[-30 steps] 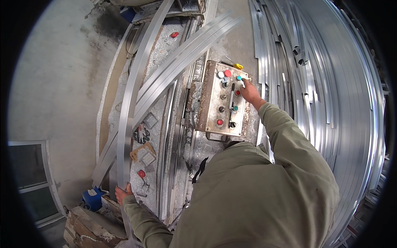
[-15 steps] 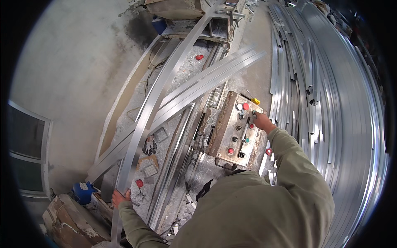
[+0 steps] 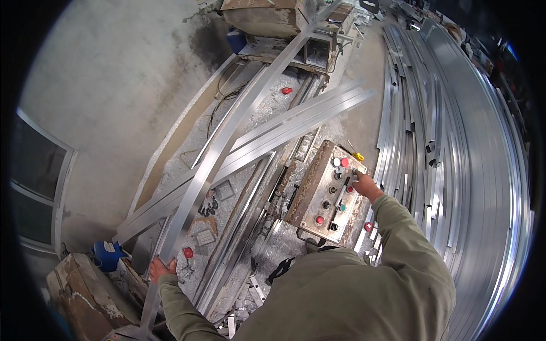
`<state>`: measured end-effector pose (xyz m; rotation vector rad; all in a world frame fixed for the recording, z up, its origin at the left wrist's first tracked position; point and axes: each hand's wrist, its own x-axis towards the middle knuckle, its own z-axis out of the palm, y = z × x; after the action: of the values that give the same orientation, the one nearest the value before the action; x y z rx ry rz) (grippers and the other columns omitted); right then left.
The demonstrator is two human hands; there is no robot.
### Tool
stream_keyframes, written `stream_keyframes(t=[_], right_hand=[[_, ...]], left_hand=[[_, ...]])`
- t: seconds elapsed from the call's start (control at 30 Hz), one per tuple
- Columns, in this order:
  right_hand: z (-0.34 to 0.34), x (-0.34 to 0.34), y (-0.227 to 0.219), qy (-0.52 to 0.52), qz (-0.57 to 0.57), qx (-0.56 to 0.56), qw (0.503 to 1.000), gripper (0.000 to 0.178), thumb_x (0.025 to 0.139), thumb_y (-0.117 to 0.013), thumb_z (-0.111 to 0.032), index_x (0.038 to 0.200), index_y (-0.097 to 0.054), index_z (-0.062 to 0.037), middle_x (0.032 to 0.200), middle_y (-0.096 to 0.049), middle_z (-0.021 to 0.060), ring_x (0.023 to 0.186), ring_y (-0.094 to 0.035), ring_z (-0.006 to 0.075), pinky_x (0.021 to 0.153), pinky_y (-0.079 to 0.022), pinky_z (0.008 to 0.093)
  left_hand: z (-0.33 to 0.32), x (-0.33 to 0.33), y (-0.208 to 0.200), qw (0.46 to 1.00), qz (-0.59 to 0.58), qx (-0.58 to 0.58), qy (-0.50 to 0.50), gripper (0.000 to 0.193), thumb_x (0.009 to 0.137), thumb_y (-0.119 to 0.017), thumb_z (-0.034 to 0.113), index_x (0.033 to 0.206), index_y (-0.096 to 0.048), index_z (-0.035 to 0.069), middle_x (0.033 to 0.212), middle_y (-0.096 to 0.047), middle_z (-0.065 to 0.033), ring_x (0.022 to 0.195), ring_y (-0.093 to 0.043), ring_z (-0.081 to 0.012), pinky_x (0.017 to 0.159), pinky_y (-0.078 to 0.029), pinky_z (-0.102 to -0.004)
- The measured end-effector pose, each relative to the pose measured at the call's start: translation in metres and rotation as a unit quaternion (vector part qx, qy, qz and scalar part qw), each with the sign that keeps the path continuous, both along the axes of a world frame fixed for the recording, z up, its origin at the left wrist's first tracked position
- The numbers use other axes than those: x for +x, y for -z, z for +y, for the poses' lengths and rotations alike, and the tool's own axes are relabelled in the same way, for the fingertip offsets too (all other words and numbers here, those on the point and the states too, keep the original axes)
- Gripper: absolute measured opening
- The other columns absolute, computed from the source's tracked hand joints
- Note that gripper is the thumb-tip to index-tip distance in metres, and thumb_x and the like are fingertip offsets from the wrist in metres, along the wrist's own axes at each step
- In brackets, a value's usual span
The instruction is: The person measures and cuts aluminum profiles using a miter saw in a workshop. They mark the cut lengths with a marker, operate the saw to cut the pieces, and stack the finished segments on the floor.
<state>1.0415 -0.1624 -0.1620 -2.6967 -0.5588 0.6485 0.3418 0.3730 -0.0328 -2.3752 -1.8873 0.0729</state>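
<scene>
A long silver aluminium profile (image 3: 219,149) runs slantwise across the left side, its near end low at the left and its far end over the machine at the back. My left hand (image 3: 163,269) grips it near its lower end, fingers lying over the edge. My right hand (image 3: 365,186) is at the upper right corner of a metal control box (image 3: 310,196) with red, green, black and white buttons and knobs. Its fingers are curled, and a fingertip is at the green button (image 3: 355,171) there. Nothing shows held in that hand.
More aluminium profiles (image 3: 301,122) lie crosswise beneath the long one. A large stack of profiles (image 3: 455,142) fills the right side. Worn saw housings (image 3: 259,17) stand at the back and near left, the latter beside a blue container (image 3: 108,256). Metal chips cover the machine bed.
The view has shifted slightly, so the scene sits lower and a little to the right. My left hand stays on the profile. The right fingertip looks drawn slightly back, showing more of the green button.
</scene>
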Motion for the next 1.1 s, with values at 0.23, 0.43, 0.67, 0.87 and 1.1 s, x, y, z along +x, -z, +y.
stream_keyframes(t=[0.23, 0.43, 0.67, 0.87, 1.1], right_hand=[[-0.003, 0.005, 0.004, -0.01, 0.0, -0.008, 1.0, 0.071, 0.093, -0.066, -0.025, 0.16, -0.051, -0.006, 0.13, -0.072, 0.0326, 0.123, -0.069, 0.0477, 0.108, -0.054, 0.052], [-0.002, 0.004, 0.005, -0.007, 0.0, 0.001, 1.0, 0.07, 0.092, -0.068, -0.026, 0.157, -0.054, -0.006, 0.131, -0.072, 0.0324, 0.123, -0.069, 0.0478, 0.108, -0.054, 0.0521], [-0.004, 0.004, 0.007, -0.006, -0.001, 0.017, 1.0, 0.072, 0.091, -0.069, -0.027, 0.158, -0.054, -0.0058, 0.131, -0.072, 0.0325, 0.123, -0.069, 0.0484, 0.108, -0.055, 0.0523], [-0.004, 0.003, 0.011, -0.007, -0.007, 0.03, 1.0, 0.073, 0.09, -0.069, -0.027, 0.158, -0.054, -0.0043, 0.13, -0.072, 0.0326, 0.123, -0.069, 0.0484, 0.108, -0.055, 0.0521], [-0.004, 0.002, 0.01, -0.008, -0.018, 0.033, 0.999, 0.072, 0.09, -0.069, -0.027, 0.156, -0.055, -0.0033, 0.129, -0.072, 0.0328, 0.123, -0.069, 0.0481, 0.108, -0.055, 0.0518]], left_hand=[[-0.002, 0.008, -0.006, 1.0, -0.003, -0.005, -0.003, 0.099, 0.077, -0.09, 0.062, 0.153, -0.05, 0.013, 0.145, -0.062, -0.0181, 0.138, -0.056, -0.0422, 0.117, -0.04, -0.0602], [-0.004, 0.007, -0.007, 1.0, -0.004, -0.007, -0.006, 0.099, 0.077, -0.09, 0.061, 0.153, -0.05, 0.012, 0.145, -0.062, -0.0191, 0.139, -0.055, -0.0427, 0.118, -0.039, -0.0597], [-0.005, 0.01, -0.011, 1.0, -0.011, -0.016, -0.007, 0.1, 0.077, -0.091, 0.06, 0.154, -0.05, 0.011, 0.146, -0.061, -0.0201, 0.141, -0.054, -0.0428, 0.119, -0.037, -0.0599], [-0.004, 0.005, -0.009, 1.0, -0.01, -0.014, -0.005, 0.101, 0.077, -0.09, 0.062, 0.154, -0.05, 0.012, 0.145, -0.062, -0.0197, 0.14, -0.055, -0.043, 0.119, -0.037, -0.0604], [-0.007, 0.009, -0.012, 1.0, -0.011, -0.011, -0.009, 0.098, 0.077, -0.091, 0.061, 0.153, -0.051, 0.013, 0.144, -0.062, -0.0193, 0.14, -0.055, -0.0424, 0.119, -0.037, -0.0596]])
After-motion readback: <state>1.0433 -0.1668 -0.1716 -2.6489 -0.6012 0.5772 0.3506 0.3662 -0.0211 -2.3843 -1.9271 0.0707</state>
